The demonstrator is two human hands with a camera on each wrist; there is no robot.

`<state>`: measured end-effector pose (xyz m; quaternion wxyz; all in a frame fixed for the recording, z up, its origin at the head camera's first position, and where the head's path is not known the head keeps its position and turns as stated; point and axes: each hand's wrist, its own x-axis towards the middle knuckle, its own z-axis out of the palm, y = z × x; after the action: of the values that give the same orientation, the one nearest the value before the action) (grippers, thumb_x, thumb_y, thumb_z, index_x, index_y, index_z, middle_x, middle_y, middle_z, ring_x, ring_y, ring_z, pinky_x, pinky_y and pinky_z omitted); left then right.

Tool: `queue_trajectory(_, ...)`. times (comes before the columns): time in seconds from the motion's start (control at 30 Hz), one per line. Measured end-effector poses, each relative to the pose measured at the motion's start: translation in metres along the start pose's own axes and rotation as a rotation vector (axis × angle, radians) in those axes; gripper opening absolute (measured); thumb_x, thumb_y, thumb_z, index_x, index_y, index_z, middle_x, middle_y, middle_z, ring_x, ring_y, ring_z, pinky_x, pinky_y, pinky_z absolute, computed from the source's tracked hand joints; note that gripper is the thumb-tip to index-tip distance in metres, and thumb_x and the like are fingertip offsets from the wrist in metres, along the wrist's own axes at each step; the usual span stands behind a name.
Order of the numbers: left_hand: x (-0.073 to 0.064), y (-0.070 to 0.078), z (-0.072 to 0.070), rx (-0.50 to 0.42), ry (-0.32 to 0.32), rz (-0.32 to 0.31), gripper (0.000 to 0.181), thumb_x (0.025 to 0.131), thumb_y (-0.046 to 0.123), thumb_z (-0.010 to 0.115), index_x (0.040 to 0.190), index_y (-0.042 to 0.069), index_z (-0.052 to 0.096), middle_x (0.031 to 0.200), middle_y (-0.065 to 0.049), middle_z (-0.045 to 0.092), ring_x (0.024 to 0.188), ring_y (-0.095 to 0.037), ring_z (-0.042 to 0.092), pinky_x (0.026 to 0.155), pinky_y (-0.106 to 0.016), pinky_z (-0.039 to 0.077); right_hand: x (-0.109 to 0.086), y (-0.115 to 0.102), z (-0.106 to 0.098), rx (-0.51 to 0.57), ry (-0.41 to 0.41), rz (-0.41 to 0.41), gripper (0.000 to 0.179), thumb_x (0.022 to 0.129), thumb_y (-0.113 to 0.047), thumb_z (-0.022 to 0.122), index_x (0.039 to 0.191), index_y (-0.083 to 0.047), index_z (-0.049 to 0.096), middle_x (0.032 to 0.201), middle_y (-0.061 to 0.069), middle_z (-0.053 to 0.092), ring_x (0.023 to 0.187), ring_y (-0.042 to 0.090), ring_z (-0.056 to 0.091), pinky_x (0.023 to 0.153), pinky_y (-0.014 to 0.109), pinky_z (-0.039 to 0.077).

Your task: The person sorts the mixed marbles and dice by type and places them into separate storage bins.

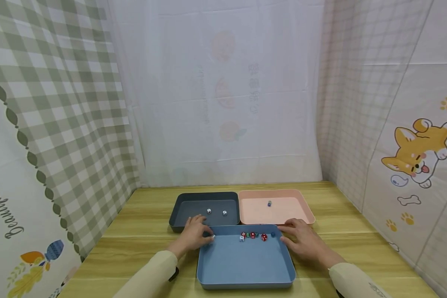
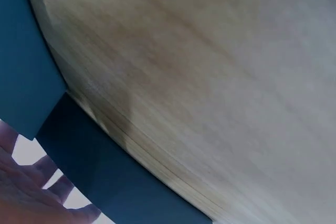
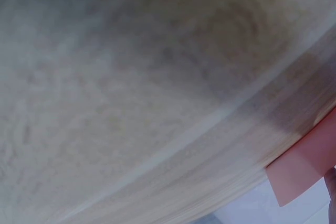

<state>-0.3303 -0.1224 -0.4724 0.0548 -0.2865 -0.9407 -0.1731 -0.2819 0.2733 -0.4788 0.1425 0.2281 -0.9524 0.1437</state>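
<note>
My left hand (image 1: 194, 235) reaches over the upper left corner of the blue tray (image 1: 246, 265), its thumb and a finger right at a small white die (image 1: 213, 236). I cannot tell whether they pinch that die. The right hand (image 1: 301, 240) lies across the tray's upper right rim with relaxed fingers, near a small dark blue piece (image 1: 272, 234). Between the hands, along the far wall, are red dice (image 1: 264, 237), a white die (image 1: 242, 238) and small green pieces. Low in the left wrist view, fingers (image 2: 39, 174) show behind a dark tray wall.
Behind the blue tray stand a dark tray (image 1: 188, 206) with two white dice (image 1: 209, 211) and a pink tray (image 1: 283, 207) with a small blue-green piece (image 1: 270, 203). All sit on a wood-grain table (image 1: 145, 215). Cloth curtains (image 1: 223, 124) hang around three sides.
</note>
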Motion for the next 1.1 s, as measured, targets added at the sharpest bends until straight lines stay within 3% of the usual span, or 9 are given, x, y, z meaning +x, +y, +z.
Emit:
queue_trajectory(0.23,0.004,0.0,0.005,-0.036,-0.03,-0.013,0.015,0.081,0.028,0.082,0.09,0.017,0.079,0.138,-0.025,0.051,0.137,-0.048,0.034,0.107,-0.073,0.018,0.001,0.0,0.0,-0.011,-0.001,0.003,0.038,0.094,-0.036,0.066,0.126,-0.015,0.071,0.119,0.006,0.059,0.111,0.027,0.053,0.097,0.054,0.044)
queue_trajectory(0.43,0.008,0.003,0.008,-0.018,-0.016,-0.059,0.016,0.078,0.03,0.084,0.085,0.017,0.079,0.136,-0.023,0.054,0.137,-0.047,0.035,0.108,-0.073,0.017,0.0,0.001,0.001,-0.011,0.004,-0.002,0.038,0.094,-0.037,0.066,0.125,-0.014,0.071,0.119,0.008,0.059,0.109,0.027,0.053,0.096,0.053,0.045)
queue_trajectory(0.67,0.01,0.004,0.011,0.01,0.006,-0.066,0.012,0.077,0.029,0.085,0.079,0.02,0.077,0.132,-0.021,0.057,0.135,-0.046,0.038,0.107,-0.074,0.017,-0.001,0.0,0.0,0.003,0.003,0.0,0.038,0.094,-0.036,0.067,0.125,-0.014,0.071,0.119,0.007,0.058,0.11,0.027,0.053,0.096,0.054,0.044)
queue_trajectory(1.1,0.013,0.003,0.009,-0.055,0.039,-0.065,0.01,0.086,0.028,0.076,0.086,0.018,0.079,0.137,-0.021,0.054,0.136,-0.044,0.037,0.108,-0.073,0.016,0.0,-0.001,0.0,-0.008,0.011,-0.011,0.038,0.094,-0.035,0.067,0.125,-0.014,0.071,0.119,0.007,0.058,0.11,0.027,0.053,0.096,0.054,0.044)
